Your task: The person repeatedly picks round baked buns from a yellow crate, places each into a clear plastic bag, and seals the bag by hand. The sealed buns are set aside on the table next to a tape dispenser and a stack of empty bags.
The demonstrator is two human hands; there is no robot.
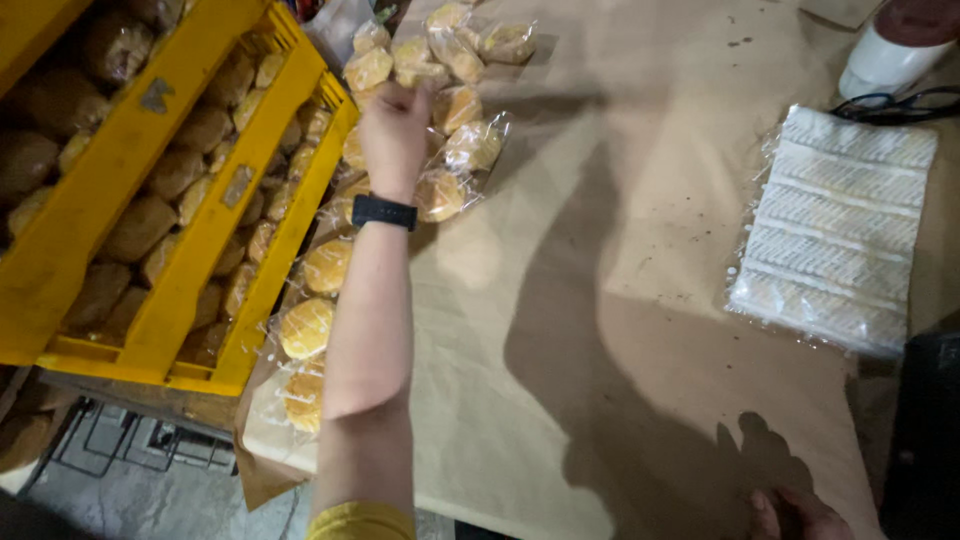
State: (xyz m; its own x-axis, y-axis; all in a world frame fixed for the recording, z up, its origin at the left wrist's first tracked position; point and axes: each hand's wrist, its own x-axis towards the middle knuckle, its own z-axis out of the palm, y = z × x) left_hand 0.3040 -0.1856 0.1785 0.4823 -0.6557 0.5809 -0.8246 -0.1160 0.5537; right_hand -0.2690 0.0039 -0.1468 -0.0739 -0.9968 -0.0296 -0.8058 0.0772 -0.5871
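My left hand (395, 125), with a black watch (384, 211) on its wrist, reaches far forward over a pile of clear-wrapped yellow buns (450, 60). Its fingers are curled down on one wrapped bun (372, 70) at the top of the pile. More wrapped buns (306, 328) lie in a row along the left table edge, beside my forearm. My right hand (800, 515) shows only partly at the bottom edge, low over the brown paper (600, 300), with its fingers hidden.
Yellow plastic crates (190, 260) filled with buns stand at the left, against the table. A flat stack of clear bags (835, 230) lies at the right. Behind it are a white bottle (885, 55) and black glasses (900, 105).
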